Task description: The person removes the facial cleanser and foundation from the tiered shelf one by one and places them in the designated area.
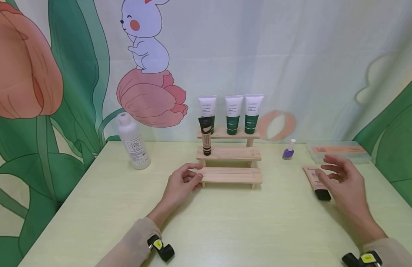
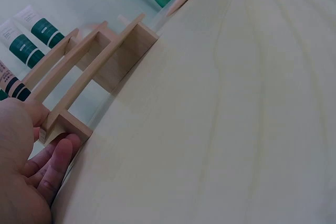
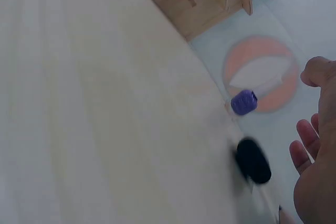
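My left hand (image 1: 180, 184) holds the left end of the lowest step of a three-tier wooden display stand (image 1: 231, 175). In the left wrist view its fingers (image 2: 56, 163) curl around the end of that step. My right hand (image 1: 347, 185) is raised over a beige tube with a black cap (image 1: 316, 181) lying on the table, fingers loosely bent and nothing in them. On the stand's middle step, at the left, stands a slim beige-and-black tube (image 1: 206, 139). Three white-and-green tubes (image 1: 233, 115) stand in a row on the top step, the left one partly hidden behind the slim tube.
A white bottle (image 1: 134, 144) stands at the back left of the table (image 1: 226, 226). Right of the stand is a small purple nail polish bottle (image 1: 288, 151). Behind the beige tube lies a clear plastic box (image 1: 339, 151). A printed curtain (image 1: 292, 66) hangs behind the table.
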The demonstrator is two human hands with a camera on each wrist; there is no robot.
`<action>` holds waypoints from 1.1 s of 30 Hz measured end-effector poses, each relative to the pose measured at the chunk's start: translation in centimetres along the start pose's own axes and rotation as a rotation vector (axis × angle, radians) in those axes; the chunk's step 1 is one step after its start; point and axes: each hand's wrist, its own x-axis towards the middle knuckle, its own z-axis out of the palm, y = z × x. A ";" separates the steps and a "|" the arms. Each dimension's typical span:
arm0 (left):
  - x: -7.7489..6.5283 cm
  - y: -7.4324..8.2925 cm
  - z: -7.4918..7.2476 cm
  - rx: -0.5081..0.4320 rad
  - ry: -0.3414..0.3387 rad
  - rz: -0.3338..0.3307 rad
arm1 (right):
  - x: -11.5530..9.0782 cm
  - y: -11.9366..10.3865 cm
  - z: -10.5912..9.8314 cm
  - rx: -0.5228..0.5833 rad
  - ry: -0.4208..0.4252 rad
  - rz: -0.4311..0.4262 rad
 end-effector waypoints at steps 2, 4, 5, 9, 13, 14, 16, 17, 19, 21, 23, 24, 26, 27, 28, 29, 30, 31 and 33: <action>0.0 0.0 0.0 0.001 -0.001 0.004 | 0.4 -0.8 0.5 0.045 -0.006 -0.021; 0.0 0.0 0.0 0.002 0.000 0.003 | 0.8 -1.8 1.0 0.085 -0.013 -0.043; 0.0 0.0 0.0 0.003 -0.001 0.003 | 1.0 -2.3 1.3 0.103 -0.019 -0.057; -0.1 0.1 0.1 -0.005 0.002 0.000 | 1.8 -4.8 2.5 0.249 -0.056 -0.101; -0.1 0.1 0.1 -0.003 0.004 0.000 | 2.7 -7.1 3.8 0.422 -0.086 -0.145; -0.1 0.0 0.1 -0.002 0.004 -0.001 | 2.9 -7.5 4.1 0.441 -0.093 -0.157; 0.0 0.0 0.1 0.000 0.004 -0.002 | 3.1 -8.3 4.8 0.485 -0.106 -0.165; 0.0 -0.1 0.1 0.001 0.002 -0.003 | 3.2 -8.6 5.2 0.509 -0.113 -0.161; 0.0 -0.1 0.1 0.001 0.001 -0.004 | 3.3 -9.1 5.9 0.506 -0.121 -0.161; 0.0 -0.1 0.2 0.004 0.000 -0.004 | 3.4 -9.6 6.5 0.492 -0.129 -0.162; 0.1 -0.1 0.3 0.005 -0.001 -0.006 | 3.4 -10.1 7.2 0.469 -0.136 -0.167; 0.1 -0.1 0.3 0.005 -0.001 -0.007 | 3.4 -10.3 7.6 0.453 -0.142 -0.173; 0.0 -0.1 0.4 0.006 0.001 -0.008 | 3.4 -10.7 8.2 0.431 -0.160 -0.186; 0.0 -0.1 0.4 0.006 0.003 -0.009 | 3.4 -10.9 8.6 0.426 -0.173 -0.192; 0.0 0.0 0.4 0.008 0.004 -0.008 | 3.4 -11.2 8.9 0.431 -0.185 -0.193; 0.0 0.0 0.3 0.009 0.006 -0.007 | 3.4 -11.4 9.3 0.433 -0.195 -0.196; -0.1 0.0 0.3 0.009 0.008 -0.005 | 3.4 -11.7 9.7 0.437 -0.204 -0.195; -0.1 0.1 0.3 0.008 0.009 -0.003 | 3.4 -12.0 10.1 0.441 -0.214 -0.192; -0.1 0.1 0.2 0.006 0.010 0.000 | 3.4 -12.5 10.9 0.456 -0.231 -0.184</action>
